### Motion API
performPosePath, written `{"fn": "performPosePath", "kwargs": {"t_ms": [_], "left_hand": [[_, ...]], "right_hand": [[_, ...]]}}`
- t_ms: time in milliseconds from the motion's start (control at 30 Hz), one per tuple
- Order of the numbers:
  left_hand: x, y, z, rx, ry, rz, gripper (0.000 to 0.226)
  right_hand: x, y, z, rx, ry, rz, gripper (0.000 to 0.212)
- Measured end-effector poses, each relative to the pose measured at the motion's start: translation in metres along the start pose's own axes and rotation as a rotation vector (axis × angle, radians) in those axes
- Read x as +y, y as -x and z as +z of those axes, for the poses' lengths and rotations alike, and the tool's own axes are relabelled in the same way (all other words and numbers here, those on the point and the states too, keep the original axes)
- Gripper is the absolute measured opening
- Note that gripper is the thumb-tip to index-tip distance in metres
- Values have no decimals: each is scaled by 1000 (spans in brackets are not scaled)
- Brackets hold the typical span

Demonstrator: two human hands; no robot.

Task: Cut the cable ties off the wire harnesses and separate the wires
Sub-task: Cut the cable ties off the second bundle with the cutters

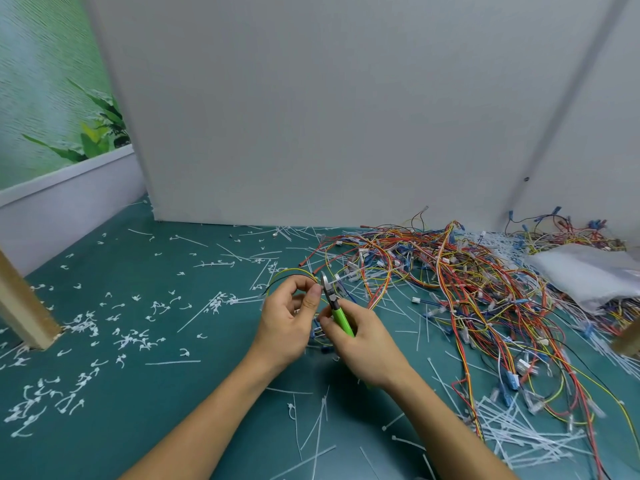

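My left hand (289, 322) pinches a small wire harness (291, 273) of yellow, green and black wires, looped above my fingers. My right hand (360, 341) grips green-handled cutters (341, 317). Their metal jaws (326, 284) sit right beside my left fingertips, against a white cable tie (341, 277) on that harness. I cannot tell whether the jaws are closed on the tie. Blue connectors hang below, partly hidden between my hands.
A big tangle of red, yellow and blue wire harnesses (467, 278) covers the right of the green mat. Cut white tie pieces (135, 337) lie scattered left, long ties (519, 431) front right. A clear plastic bag (588, 271) lies far right, a wooden post (24, 306) left, a white wall behind.
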State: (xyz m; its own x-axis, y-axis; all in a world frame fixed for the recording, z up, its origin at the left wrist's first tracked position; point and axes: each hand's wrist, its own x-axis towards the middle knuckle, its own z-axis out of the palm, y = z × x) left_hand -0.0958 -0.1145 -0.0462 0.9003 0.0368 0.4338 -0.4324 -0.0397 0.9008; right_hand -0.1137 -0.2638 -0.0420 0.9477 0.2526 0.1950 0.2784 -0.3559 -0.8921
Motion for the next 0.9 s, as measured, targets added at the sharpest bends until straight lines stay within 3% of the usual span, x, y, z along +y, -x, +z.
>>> {"fn": "performPosePath", "kwargs": {"t_ms": [167, 400, 733, 900], "left_hand": [[-1, -2, -5, -9, -16, 10, 13], [-3, -3, -7, -24, -15, 14, 6], [-3, -4, -5, -31, 28, 8, 14], [-6, -4, -7, -40, 12, 6, 8]], "right_hand": [[-2, 0, 0, -32, 16, 9, 9], [-3, 1, 3, 10, 12, 24, 24], [-6, 2, 1, 14, 76, -12, 13], [-5, 3, 1, 25, 91, -18, 19]]}}
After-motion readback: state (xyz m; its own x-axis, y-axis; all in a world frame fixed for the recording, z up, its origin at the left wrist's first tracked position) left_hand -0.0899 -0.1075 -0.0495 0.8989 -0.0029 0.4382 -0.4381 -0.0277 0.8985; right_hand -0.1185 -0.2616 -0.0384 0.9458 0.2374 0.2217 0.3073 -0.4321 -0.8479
